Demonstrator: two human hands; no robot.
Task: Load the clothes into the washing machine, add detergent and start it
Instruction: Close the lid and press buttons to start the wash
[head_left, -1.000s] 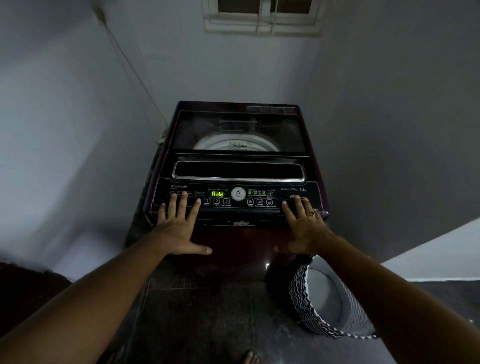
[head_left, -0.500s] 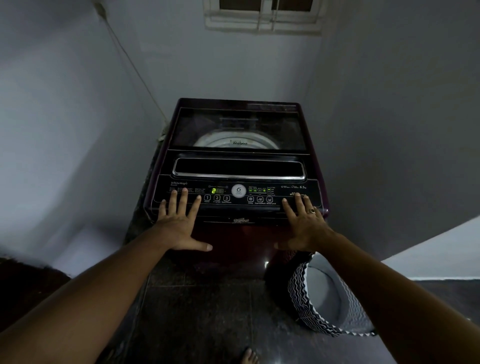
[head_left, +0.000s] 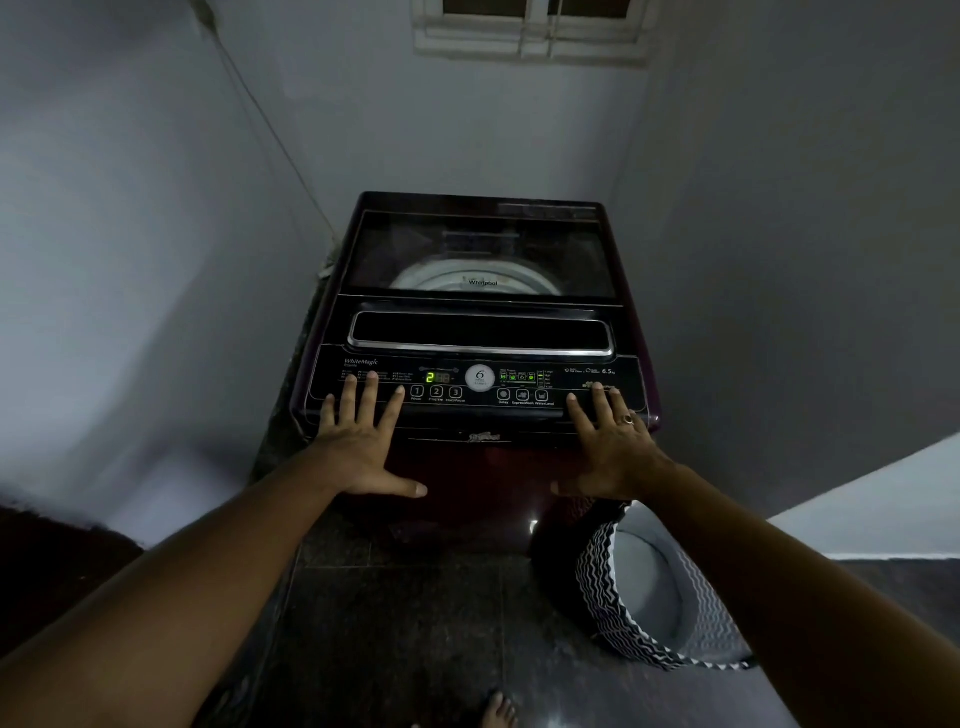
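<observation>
The top-loading washing machine (head_left: 478, 483) has a glossy dark maroon body, and its control panel (head_left: 480, 402) is black with white lettering, a glowing green digit display (head_left: 430, 378) and a round white badge (head_left: 480, 377). The round fabric laundry basket (head_left: 608, 608) shows a black-and-white zigzag pattern outside and plain pale grey inside. The tiled floor (head_left: 415, 623) is dark and speckled, and the plaster walls (head_left: 130, 260) are pale bluish grey.

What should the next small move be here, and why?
Probably slide the left hand right to press the Start/Pause button: the lid is shut, the display is lit, the basket looks empty, and the right hand lies flat on the panel too. Whether it already runs, I cannot tell.
</observation>
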